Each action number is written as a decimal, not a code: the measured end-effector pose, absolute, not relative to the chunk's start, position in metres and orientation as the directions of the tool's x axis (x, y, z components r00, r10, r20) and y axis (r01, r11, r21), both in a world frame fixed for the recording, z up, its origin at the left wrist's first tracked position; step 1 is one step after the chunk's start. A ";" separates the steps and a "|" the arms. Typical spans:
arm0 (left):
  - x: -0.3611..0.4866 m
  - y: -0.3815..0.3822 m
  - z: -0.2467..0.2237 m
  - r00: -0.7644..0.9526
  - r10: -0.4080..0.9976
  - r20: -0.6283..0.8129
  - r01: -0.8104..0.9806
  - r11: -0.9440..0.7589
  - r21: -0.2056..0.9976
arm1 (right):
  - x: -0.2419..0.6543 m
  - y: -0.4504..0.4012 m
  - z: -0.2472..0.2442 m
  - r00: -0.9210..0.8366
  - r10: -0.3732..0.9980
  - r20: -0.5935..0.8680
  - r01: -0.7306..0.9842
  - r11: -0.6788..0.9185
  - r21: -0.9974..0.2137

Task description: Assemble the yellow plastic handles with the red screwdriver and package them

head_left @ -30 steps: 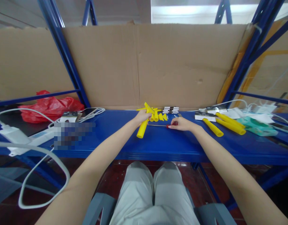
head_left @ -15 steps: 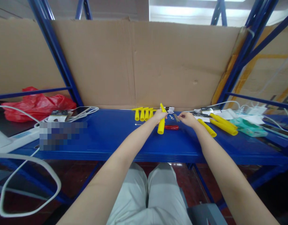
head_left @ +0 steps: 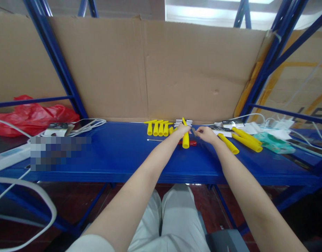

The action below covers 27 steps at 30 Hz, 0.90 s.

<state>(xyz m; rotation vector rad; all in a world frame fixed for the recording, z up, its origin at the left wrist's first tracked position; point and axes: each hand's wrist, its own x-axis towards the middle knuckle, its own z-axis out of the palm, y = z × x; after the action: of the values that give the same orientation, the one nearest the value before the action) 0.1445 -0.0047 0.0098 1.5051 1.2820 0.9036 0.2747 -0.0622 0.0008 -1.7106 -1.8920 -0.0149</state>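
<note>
My left hand [head_left: 183,130] is closed around a yellow T-shaped handle [head_left: 186,142], its hollow round end toward me and its crosspiece pointing away. Close to its right side, my right hand [head_left: 206,134] pinches a small, flat, dark metal piece [head_left: 194,132]; whether it touches the handle I cannot tell. Under the handle lies a screwdriver [head_left: 192,143] with a red grip, its shaft reaching left behind my left wrist. Several matching yellow T-shaped handles [head_left: 155,130] stand in a row to the left. Small black-and-white pieces [head_left: 187,121] lie behind my left hand.
More yellow handles [head_left: 229,144] lie right of my right forearm, beside a green plastic packet [head_left: 274,142] and white cables. A red plastic bag [head_left: 42,117] and a white power strip [head_left: 12,157] are at the left. Cardboard [head_left: 181,70] walls the back of the blue shelf [head_left: 116,157].
My left hand and the yellow handle have shifted slightly right, closer to my right hand and over the screwdriver's grip. The camera view has moved a little. Both hands keep their hold.
</note>
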 end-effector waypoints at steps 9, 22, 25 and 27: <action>0.146 -0.003 0.014 0.204 0.975 -0.092 0.272 0.034 0.962 | 0.274 -0.063 0.001 0.019 0.917 0.398 0.901 0.158 -0.405; 0.103 0.004 0.021 0.236 0.962 -0.139 0.265 0.074 0.961 | 0.276 -0.061 -0.003 0.016 0.922 0.388 0.902 0.154 -0.402; 0.097 0.005 0.019 0.253 0.956 -0.147 0.261 0.079 0.962 | 0.276 -0.058 -0.005 0.008 0.929 0.369 0.892 0.160 -0.424; 0.094 0.004 0.020 0.263 0.952 -0.160 0.260 0.089 0.961 | 0.275 -0.055 -0.007 0.002 0.945 0.328 0.876 0.157 -0.456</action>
<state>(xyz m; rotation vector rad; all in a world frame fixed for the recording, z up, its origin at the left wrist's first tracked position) 0.0937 0.0040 0.0198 1.4104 1.2231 0.7767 0.2752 -0.0547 -0.0072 -1.7270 -1.8802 0.1587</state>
